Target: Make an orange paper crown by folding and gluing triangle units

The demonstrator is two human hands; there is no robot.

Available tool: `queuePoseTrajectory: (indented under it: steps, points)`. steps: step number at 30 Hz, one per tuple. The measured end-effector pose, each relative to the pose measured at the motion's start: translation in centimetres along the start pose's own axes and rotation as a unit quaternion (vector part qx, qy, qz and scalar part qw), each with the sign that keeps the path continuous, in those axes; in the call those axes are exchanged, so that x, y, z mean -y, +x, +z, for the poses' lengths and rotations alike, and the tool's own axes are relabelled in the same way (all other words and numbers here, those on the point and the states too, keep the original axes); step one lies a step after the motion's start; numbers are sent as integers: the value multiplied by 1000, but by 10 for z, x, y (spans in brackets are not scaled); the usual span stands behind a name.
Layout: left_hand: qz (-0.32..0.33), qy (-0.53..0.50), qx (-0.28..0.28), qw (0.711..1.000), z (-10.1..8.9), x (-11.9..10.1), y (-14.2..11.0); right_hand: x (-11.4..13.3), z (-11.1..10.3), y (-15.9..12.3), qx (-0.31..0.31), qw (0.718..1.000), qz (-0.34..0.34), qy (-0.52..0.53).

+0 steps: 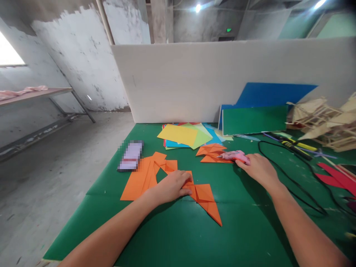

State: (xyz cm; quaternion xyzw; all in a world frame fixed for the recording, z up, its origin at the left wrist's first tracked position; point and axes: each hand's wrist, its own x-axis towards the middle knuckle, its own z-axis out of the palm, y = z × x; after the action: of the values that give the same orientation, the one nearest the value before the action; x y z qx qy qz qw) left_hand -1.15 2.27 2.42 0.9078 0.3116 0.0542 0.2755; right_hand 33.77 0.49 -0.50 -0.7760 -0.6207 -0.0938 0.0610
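My left hand rests palm down on a folded orange paper piece in the middle of the green table mat, fingers curled and pressing the paper's edge. My right hand reaches forward and closes around the handle of a pink glue gun. The gun lies on the mat with its nozzle pointing left over another folded orange paper piece. A larger creased orange sheet lies left of my left hand.
A phone lies at the mat's left. A stack of coloured paper sits at the back, with green and blue boards against a white partition. A black cable, tools, red paper and a wooden stick model are on the right.
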Motion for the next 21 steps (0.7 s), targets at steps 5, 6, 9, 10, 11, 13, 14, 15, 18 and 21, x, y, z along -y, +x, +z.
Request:
queuePoseTrajectory:
  steps: [5, 6, 9, 10, 11, 13, 14, 15, 18, 21]
  points:
    - [-6, 9, -1, 1000, 1, 2, 0, 2, -9, -5, -11, 996, 68, 48]
    - [-5, 10, -5, 1000, 2, 2, 0, 3, -11, -6, -17, 995, 79, 57]
    - [3, 8, -19, 1000, 2, 2, -1, 8, -22, -8, -49, 991, 86, 89]
    - [6, 7, -21, 1000, 1, 2, -1, 10, -25, -8, -62, 989, 84, 103]
    - [10, 7, -20, 1000, 1, 1, -1, 11, -28, -9, -74, 987, 80, 120]
    - [14, 5, -20, 1000, 0, 0, 0, 15, -32, -9, -88, 981, 74, 159]
    - [14, 4, -21, 1000, 0, 0, 0, 16, -33, -9, -91, 977, 69, 178]
    - [12, 3, -22, 1000, 0, 0, 0, 18, -33, -9, -93, 975, 59, 192]
    - [2, 0, -25, 1000, 1, 0, -1, 26, -30, -10, -111, 973, -15, 200]
    - [0, -4, -27, 1000, 2, 1, -1, 38, -26, -13, -121, 968, -126, 182]
